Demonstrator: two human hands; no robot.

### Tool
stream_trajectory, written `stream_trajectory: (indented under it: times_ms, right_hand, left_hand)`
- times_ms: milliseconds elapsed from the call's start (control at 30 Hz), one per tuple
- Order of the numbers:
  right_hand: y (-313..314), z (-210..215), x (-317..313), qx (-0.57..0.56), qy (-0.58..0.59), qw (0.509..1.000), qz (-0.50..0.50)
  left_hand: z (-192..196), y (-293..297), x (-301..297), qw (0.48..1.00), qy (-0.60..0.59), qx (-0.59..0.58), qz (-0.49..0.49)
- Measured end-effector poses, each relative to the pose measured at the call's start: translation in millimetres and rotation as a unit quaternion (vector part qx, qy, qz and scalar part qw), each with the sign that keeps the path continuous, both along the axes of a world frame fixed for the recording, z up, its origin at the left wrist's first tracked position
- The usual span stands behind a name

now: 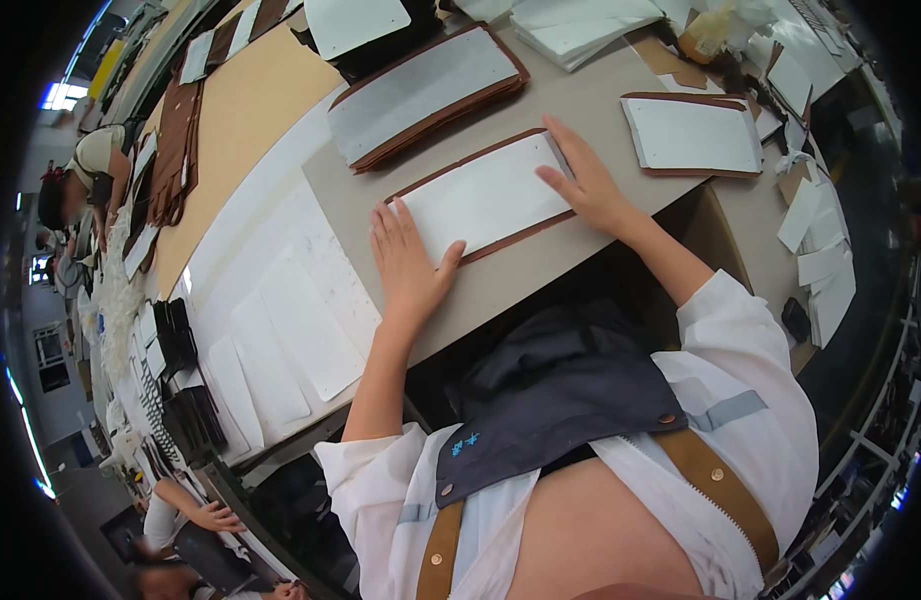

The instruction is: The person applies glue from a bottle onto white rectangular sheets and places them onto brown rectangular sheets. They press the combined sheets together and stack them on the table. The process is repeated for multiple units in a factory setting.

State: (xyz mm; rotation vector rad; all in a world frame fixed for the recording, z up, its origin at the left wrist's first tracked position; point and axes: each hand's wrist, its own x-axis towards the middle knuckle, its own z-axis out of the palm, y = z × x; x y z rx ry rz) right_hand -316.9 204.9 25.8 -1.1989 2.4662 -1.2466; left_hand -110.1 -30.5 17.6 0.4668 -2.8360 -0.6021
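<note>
Directly under left hand (413, 270) and right hand (595, 195), grey worktable (600, 112), beyond them, stack of brown-edged panels (430, 95), between them, brown-edged white panel (490, 195), long axis slanting away rightward, both spread open, resting at its ends.

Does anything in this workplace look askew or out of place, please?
Yes, slightly: at the far right, loose white pieces lie scattered at differing angles, some overlapping, which looks untidy. The white sheet beneath the left hand and right hand sits fairly straight on its brown panel.
</note>
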Motion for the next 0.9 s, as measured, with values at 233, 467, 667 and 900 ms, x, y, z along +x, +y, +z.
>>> stream_trajectory:
  times_ms: [233,467,667,900]
  right_hand:
    - [33.2,10.3,10.5,-0.317,-0.463,0.826,-0.057]
    - [26.5,7.7,9.9,-0.325,-0.478,0.815,-0.034]
    - [16.1,8.0,7.6,-0.241,-0.315,0.915,-0.075]
    - [37.3,26.9,-7.7,-0.196,-0.361,0.909,-0.066]
  left_hand:
    - [63.3,-26.5,10.0,0.721,0.120,0.663,0.162]
    - [46.4,-36.7,-0.8,0.873,0.018,0.471,0.127]
    - [52.2,-20.0,0.3,0.863,0.115,0.478,0.120]
    - [49.3,-17.1,-3.2,0.855,0.089,0.498,0.119]
